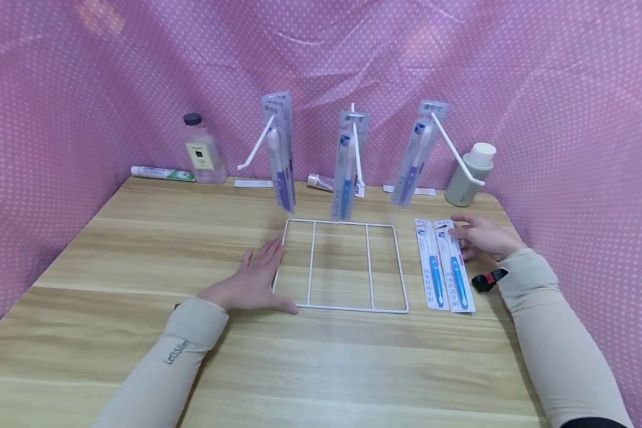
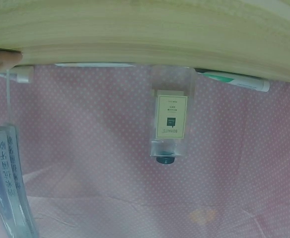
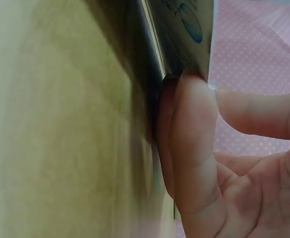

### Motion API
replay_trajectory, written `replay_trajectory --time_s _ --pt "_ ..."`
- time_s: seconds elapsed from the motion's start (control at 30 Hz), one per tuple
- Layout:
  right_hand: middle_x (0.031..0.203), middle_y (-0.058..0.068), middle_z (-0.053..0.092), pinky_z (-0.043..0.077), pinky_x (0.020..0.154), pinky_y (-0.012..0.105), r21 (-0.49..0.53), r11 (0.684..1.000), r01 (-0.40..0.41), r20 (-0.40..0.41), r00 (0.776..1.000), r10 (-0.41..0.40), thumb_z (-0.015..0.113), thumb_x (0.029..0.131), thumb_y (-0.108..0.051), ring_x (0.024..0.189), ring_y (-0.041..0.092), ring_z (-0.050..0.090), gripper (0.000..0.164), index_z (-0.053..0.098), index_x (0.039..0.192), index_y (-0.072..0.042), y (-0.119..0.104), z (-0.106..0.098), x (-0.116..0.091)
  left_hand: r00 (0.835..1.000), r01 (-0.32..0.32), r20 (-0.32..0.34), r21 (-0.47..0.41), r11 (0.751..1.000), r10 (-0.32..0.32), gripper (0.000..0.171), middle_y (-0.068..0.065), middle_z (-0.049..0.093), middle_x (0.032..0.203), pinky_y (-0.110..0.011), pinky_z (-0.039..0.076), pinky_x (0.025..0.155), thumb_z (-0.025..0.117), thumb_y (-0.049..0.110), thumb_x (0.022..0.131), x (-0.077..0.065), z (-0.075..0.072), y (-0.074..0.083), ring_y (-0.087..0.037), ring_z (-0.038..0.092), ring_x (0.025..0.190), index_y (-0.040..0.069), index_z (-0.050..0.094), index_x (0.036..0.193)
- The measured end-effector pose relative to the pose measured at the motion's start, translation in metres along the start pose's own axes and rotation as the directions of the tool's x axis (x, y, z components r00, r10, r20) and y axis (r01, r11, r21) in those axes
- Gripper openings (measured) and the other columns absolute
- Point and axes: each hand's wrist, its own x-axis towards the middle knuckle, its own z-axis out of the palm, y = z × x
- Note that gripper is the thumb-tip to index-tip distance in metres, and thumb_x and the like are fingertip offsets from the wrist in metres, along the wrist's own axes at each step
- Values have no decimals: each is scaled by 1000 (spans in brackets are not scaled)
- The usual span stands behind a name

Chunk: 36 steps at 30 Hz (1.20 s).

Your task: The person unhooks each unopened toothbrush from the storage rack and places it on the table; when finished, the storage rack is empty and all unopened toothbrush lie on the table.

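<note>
My left hand (image 1: 254, 279) rests at the left side of a white wire rack (image 1: 371, 267), fingers straight and thumb spread along its front corner. Three hooks on the rack carry packaged toothbrushes: purple ones on the left (image 1: 280, 160) and right (image 1: 418, 156), a blue one in the middle (image 1: 348, 172). On the table to the right lie two packaged blue toothbrushes side by side. My right hand (image 1: 484, 236) pinches the upper right edge of the outer packaged toothbrush (image 1: 456, 273). Close up in the right wrist view, fingers and thumb meet at the pack's edge (image 3: 192, 34).
A pink bottle (image 1: 205, 154) and a toothpaste tube (image 1: 163, 173) are at the back left. Behind the rack lies another tube (image 1: 321, 182). A grey-green bottle (image 1: 468, 178) stands at the back right. Pink dotted cloth (image 1: 321, 47) surrounds the table's back and sides.
</note>
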Motion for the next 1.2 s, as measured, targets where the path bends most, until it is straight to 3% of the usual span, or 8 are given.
replay_trajectory --time_s 0.13,0.6,0.73,0.93,1.2 --pt "106 10 67 64 71 32 -13 1000 -8 -7 1000 8 46 114 -16 83 13 68 72 3 166 9 -1 3 2 1000 0 -4 -3 1000 0 144 -22 -5 177 -70 -4 128 79 79 75 -1 0 -1 -40 -3 165 -7 8 167" --pt "97 9 60 61 69 26 -242 968 -64 -137 990 31 53 113 -23 82 14 60 66 25 161 13 -7 8 1 1000 5 -2 -15 1000 -5 144 -23 -5 177 -71 -4 128 80 78 75 -1 0 0 -40 -3 165 -6 7 167" --pt "99 13 61 58 68 27 -308 950 -51 -128 992 12 53 112 -24 83 16 61 64 29 160 12 -10 6 -4 1000 1 -4 -11 1000 -1 144 -23 -4 177 -71 -3 128 80 77 76 -1 0 2 -40 -2 165 -7 7 167" --pt "115 24 64 58 67 26 -399 917 -2 -99 994 -41 57 110 -17 83 17 65 56 41 155 11 -8 4 -7 1000 -2 -2 -12 1000 2 143 -23 -4 177 -71 -4 128 79 77 76 -2 -2 2 -40 -3 165 -7 8 167" --pt "112 22 66 58 69 30 -419 908 -2 -88 995 -38 56 111 -21 83 19 66 56 41 154 10 -13 7 -7 1000 1 6 -9 1000 -1 144 -24 -4 177 -70 -4 128 78 79 76 -3 -2 1 -41 -3 165 -7 7 167"
